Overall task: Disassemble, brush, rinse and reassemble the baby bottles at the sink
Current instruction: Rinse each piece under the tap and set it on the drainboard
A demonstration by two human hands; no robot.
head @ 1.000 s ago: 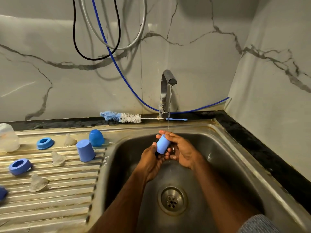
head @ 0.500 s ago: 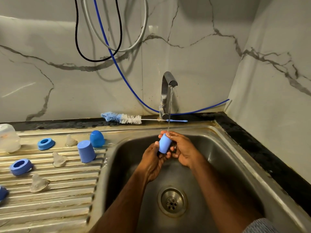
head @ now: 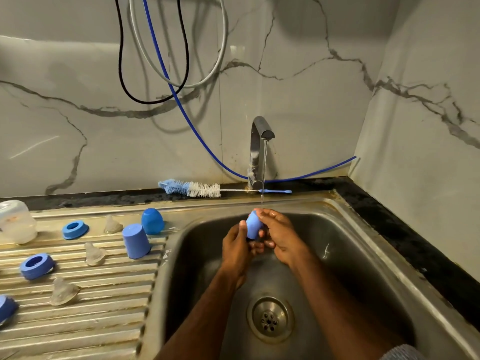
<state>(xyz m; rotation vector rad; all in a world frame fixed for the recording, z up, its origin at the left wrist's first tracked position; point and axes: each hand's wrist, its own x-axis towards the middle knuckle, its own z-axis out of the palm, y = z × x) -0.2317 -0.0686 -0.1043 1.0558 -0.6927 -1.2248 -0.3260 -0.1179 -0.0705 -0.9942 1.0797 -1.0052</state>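
blue cap (head: 253, 224) upright, slightly tilted, both hands gripping

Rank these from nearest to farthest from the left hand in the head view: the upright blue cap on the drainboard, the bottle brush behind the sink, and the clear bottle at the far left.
From the left hand:
1. Upright blue cap, on the drainboard just left of the basin.
2. Bottle brush, lying on the back ledge by the tap.
3. Clear bottle, at the drainboard's far left edge.
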